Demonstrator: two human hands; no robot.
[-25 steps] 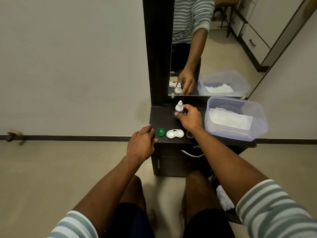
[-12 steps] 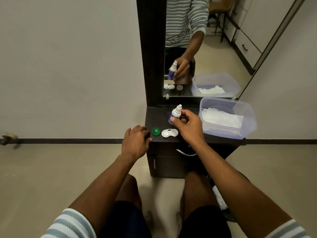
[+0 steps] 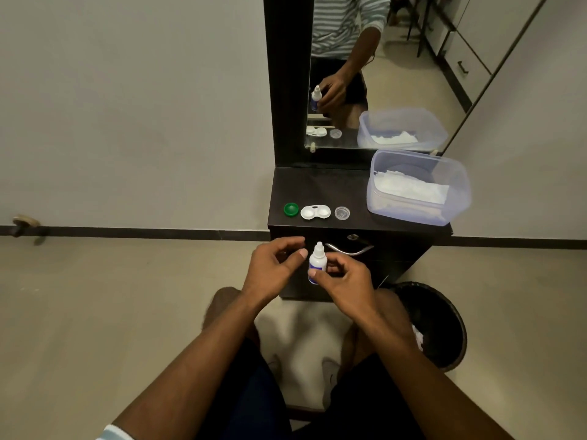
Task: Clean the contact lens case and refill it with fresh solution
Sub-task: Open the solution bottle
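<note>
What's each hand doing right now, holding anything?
Left hand: open, fingers curled beside the cap of the solution bottle, gripping nothing.
Right hand: closed around the solution bottle, holding it upright.

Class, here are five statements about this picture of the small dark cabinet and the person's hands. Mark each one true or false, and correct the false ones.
1. The small white dropper bottle stands on the dark cabinet top. False: the right hand holds it in front of the cabinet, below its top.
2. The white two-well contact lens case lies open between the round green cap and the round clear cap. True.
3. The left hand holds the green cap. False: that cap lies on the cabinet top.
4. The clear plastic tub holds white tissue. True.
5. The dark round bin stands on the floor, right of the cabinet. True.
</note>
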